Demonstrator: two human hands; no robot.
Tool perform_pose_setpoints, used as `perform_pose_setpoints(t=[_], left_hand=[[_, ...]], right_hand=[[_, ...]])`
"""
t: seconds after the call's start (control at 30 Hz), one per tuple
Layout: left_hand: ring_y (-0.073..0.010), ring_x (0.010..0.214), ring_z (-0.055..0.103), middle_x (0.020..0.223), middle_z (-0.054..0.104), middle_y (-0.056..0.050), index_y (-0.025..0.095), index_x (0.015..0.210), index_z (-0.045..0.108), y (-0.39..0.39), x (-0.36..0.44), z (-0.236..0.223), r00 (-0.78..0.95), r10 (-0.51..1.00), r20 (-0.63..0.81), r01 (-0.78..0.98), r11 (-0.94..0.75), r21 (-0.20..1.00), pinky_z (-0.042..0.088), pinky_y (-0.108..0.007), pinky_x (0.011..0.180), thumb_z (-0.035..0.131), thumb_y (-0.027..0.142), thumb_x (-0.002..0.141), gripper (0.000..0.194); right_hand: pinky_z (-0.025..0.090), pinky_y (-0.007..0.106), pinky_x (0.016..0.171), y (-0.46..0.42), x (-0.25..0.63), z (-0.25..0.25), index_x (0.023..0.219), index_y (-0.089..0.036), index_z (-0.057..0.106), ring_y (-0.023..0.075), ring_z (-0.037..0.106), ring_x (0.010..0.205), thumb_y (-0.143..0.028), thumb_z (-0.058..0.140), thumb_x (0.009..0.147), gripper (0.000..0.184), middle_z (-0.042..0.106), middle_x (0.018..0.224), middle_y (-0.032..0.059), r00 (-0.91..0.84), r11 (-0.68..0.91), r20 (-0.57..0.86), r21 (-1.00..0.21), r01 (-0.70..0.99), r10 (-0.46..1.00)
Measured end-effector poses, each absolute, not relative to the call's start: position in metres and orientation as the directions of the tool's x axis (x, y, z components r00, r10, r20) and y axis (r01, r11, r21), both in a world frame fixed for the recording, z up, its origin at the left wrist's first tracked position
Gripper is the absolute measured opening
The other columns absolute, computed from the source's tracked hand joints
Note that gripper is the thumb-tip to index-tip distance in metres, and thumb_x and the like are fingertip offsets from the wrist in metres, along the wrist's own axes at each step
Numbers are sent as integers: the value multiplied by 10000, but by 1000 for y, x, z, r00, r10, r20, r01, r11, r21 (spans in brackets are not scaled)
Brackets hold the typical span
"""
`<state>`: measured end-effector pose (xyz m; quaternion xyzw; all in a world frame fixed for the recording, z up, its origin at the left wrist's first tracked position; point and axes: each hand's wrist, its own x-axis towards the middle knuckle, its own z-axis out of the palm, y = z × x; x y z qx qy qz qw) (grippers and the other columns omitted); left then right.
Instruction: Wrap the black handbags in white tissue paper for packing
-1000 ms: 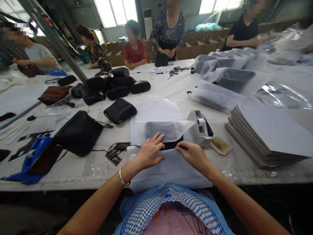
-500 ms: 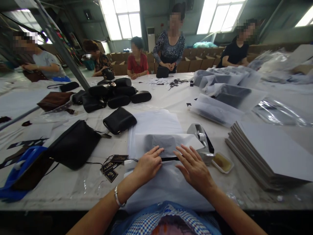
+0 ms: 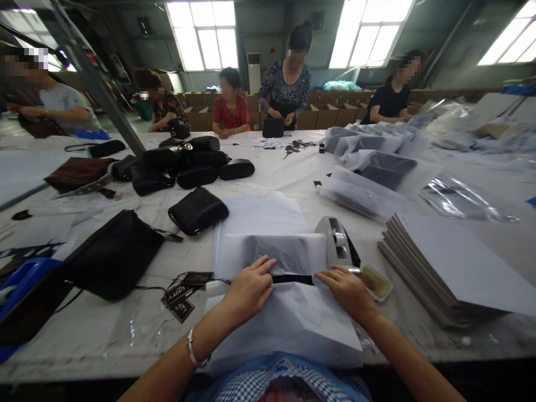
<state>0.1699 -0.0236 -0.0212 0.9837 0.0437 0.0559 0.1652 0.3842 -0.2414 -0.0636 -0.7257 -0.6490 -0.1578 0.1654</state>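
In front of me a dark item lies under folded sheets of white tissue paper (image 3: 318, 251), a black strip of it showing between the upper and lower flaps. My left hand (image 3: 251, 287) rests on the left part of this wrapping, fingers stretched out and flat. At the right edge of the upper flap lies my right hand (image 3: 345, 290), its fingers extended, fingertips on the paper beside the tape dispenser (image 3: 337, 240). Neither hand grips anything that I can see. Black and gold hang tags (image 3: 182, 296) on cords lie left of my left hand.
Black handbags (image 3: 115, 254) and a smaller black pouch (image 3: 199, 209) lie at left, with more bags piled behind. A stack of grey boards (image 3: 452, 273) and a small dish (image 3: 374, 282) are at right. Paper-wrapped bags (image 3: 364, 190) lie beyond. Several people sit or stand across the table.
My right hand has moved right and down to the paper's edge, and the upper flap's right side now lies flatter. My left hand stays on the wrapping. The view has shifted slightly.
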Motion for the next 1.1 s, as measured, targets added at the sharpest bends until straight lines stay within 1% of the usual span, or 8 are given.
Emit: perform_pose_setpoints(t=[0.13,0.2,0.33,0.5,0.67,0.77,0.93,1.1], left_hand=[[-291,1404,393,1458,516,-93,175,804,655,-25,171,-18,991,114,76,83,-940,330,444,-425,1098,579,172,885,111],[-299,1403,392,1459,514,-96,173,798,658,-26,171,-18,991,112,76,82,-943,321,452,-430,1090,578,168,883,117],[-307,1406,385,1451,523,-99,171,808,669,-27,171,-19,990,107,87,74,-945,319,453,-448,1086,574,164,882,121],[-315,1403,389,1459,512,-107,170,865,697,-26,171,-20,990,118,78,83,-931,354,452,-455,1083,579,171,876,119],[-311,1391,409,1434,537,-120,162,871,706,-25,172,-16,990,120,73,86,-929,361,426,-436,1107,606,192,878,105],[-284,1375,439,1412,565,-92,193,903,707,-22,172,-9,990,114,81,73,-913,402,421,-423,1111,620,273,899,117],[-246,1296,536,1306,650,-37,266,1259,598,-8,173,6,994,93,64,50,-870,490,473,-375,1037,468,387,985,327],[-203,1066,677,1226,695,21,314,1279,592,11,178,26,997,70,-16,66,-813,579,506,-286,903,335,447,1020,388]], right_hand=[[557,369,895,-260,353,-27,1246,-258,632,217,688,976,-109,513,922,376,722,1103,53,329,-210,605,-261,942,725],[532,398,963,-267,328,-6,1345,-275,554,236,663,1062,-164,562,921,437,695,1181,61,325,-163,651,-297,941,686],[379,492,1143,-262,287,15,1417,-257,484,290,553,1250,-305,644,893,550,635,1301,72,34,20,581,-86,996,813],[173,539,1219,-223,281,-2,1375,-269,520,266,357,1408,-94,489,935,474,516,1444,35,-41,1,532,74,997,846],[108,515,1237,-197,299,-12,1090,-219,653,207,493,1308,-94,453,971,265,705,1161,24,-57,84,530,-27,996,846],[120,528,1230,-194,308,-6,994,-228,650,181,591,1178,-82,443,974,254,728,1008,8,-29,72,481,-71,995,876],[136,526,1216,-190,322,11,985,-232,628,181,645,1054,-114,497,959,178,721,962,-3,78,-14,476,-136,991,876],[182,550,1186,-166,339,14,948,-226,610,216,644,1068,-181,569,943,61,722,1074,25,145,-69,451,-182,981,881]])
